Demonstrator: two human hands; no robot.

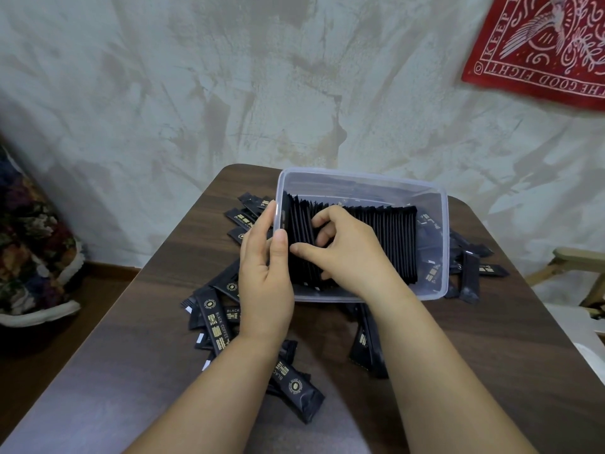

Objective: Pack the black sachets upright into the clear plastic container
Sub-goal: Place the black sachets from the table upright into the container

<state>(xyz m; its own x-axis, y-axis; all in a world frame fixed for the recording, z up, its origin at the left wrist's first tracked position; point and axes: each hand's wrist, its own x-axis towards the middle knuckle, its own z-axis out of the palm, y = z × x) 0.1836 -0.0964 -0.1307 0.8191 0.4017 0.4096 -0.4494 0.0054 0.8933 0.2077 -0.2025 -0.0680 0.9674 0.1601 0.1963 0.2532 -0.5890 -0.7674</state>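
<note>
Sachets (386,244) line the container (360,175) (gap along far wall); left fingers (266,215) grip its rim, right fingers (327,218) pinch sachets.

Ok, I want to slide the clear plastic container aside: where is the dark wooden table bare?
The dark wooden table is bare at its near-left corner, left of the loose black sachets, and near right, between the right forearm and the table edge. Crowded: sachets ring the clear plastic container on its left, front and right.

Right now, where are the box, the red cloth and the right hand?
box (360,188): head view, far wall.
red cloth (540,50): head view, its middle.
right hand (353,250): head view, back of hand.
</note>
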